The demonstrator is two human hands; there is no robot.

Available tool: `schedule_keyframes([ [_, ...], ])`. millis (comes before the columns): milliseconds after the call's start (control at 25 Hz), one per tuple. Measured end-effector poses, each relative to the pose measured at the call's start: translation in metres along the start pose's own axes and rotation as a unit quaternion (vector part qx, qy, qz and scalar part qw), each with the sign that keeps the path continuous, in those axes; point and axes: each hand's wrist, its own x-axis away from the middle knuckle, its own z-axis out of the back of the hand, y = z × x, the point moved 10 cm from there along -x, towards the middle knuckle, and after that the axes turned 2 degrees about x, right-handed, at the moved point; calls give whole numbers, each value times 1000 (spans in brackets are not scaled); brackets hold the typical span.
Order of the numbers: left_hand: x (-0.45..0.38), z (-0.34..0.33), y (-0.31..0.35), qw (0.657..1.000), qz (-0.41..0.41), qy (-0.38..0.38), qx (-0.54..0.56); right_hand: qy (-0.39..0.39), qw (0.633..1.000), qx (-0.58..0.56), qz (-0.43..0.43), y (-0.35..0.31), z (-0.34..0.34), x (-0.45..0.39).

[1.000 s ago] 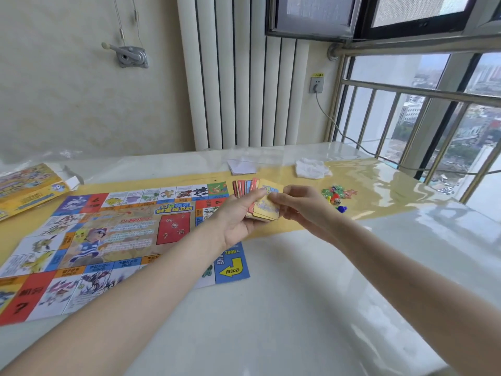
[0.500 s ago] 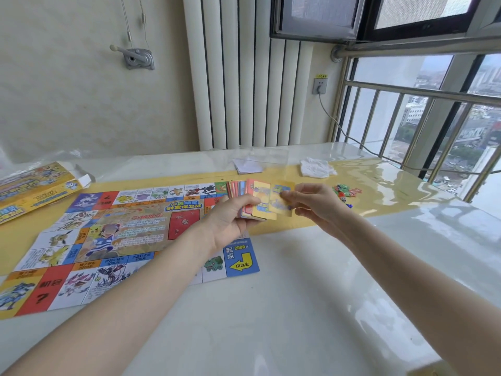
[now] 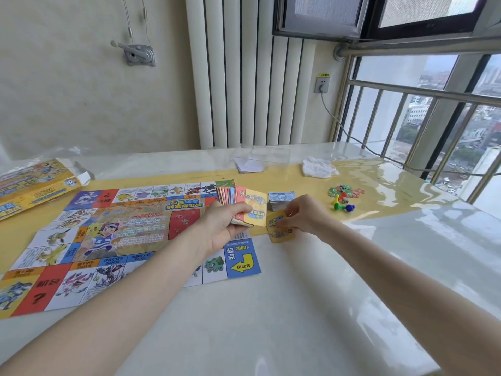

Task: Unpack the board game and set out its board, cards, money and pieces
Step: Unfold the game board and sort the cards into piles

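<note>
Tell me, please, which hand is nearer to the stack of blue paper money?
Right. The right hand sits just in front of the money stack; the left hand, gripping fanned cards, is farther left.

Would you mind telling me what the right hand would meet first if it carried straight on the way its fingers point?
Probably the fanned cards in the left hand: the right hand, pinching a yellow card, points leftward at them, though depth is unclear.

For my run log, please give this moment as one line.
left hand: holds cards | right hand: places yellow card | board: laid out
</note>
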Motion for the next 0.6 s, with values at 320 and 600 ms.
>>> schedule_keyframes([
  [320,4,-8,-9,1000,12,-16,18,-3,983,-174,56,-22,10,10],
  [600,11,-26,-5,996,25,-81,41,-63,972,-227,-10,0,18,9],
])
